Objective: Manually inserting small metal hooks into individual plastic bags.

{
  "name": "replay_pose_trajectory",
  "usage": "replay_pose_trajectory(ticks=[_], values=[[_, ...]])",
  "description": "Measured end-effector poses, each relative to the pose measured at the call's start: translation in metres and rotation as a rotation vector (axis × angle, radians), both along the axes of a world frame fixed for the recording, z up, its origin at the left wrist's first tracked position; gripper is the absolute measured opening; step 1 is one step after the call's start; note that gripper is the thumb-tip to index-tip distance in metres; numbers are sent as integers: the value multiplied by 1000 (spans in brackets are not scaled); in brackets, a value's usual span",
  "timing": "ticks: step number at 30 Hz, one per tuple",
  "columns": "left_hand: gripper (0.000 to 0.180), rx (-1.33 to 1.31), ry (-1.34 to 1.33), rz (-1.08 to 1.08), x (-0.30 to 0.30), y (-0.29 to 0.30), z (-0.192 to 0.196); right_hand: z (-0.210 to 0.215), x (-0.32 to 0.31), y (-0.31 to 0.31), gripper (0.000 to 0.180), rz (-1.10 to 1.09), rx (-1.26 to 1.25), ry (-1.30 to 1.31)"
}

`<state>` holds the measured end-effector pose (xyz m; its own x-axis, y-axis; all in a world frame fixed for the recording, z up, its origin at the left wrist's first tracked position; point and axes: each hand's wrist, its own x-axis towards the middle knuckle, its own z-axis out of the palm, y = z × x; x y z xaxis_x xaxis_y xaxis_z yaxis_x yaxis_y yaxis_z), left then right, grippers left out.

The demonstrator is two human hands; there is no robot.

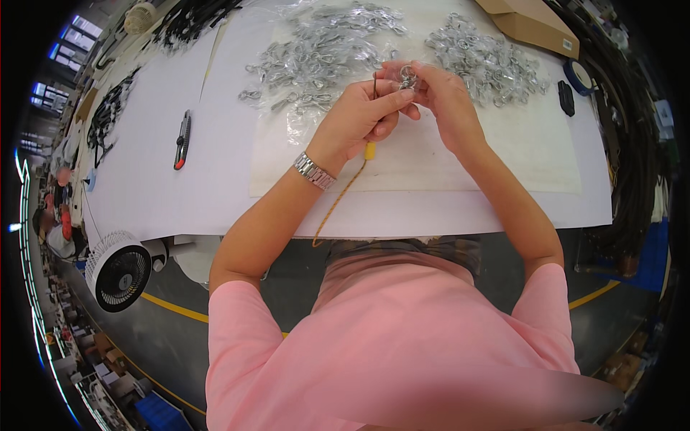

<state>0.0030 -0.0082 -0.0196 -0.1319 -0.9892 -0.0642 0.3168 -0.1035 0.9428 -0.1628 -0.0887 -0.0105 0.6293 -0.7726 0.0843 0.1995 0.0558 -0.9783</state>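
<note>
A: What sits at the far left?

B: A white fan (118, 271) below the table's edge, and a black-and-red utility knife (182, 139) lying on the white table (151, 172).

A: And toward the middle?

B: A pile of metal clips in clear bags (316, 54) on a cream sheet (431, 161). Just in front of it is the left hand (363, 118), a metal watch (314, 171) on its wrist, fingers closed around an orange cord (341, 194) with a yellow sleeve (370, 150). The cord hangs down past the table's edge.

A: Where is the small metal clip?

B: The small metal clip (407, 77) is above the cream sheet, pinched between the fingertips of both hands. The right hand (442, 97) closes on it from the right, the 2 hands touching.

A: Further right?

B: A 2nd pile of clips (489, 65), a cardboard box (532, 25) behind it, then a small black object (566, 98) and a roll of blue tape (578, 75).
</note>
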Motion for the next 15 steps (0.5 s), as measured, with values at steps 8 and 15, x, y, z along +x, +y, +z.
replay_pose_trajectory(ticks=[8,15], values=[[25,37,-35,-7,0,1,3,10,-5,-3,41,1,-76,-36],[24,-4,-108,86,-2,4,8,2,-13,-7,35,55,103,-41]])
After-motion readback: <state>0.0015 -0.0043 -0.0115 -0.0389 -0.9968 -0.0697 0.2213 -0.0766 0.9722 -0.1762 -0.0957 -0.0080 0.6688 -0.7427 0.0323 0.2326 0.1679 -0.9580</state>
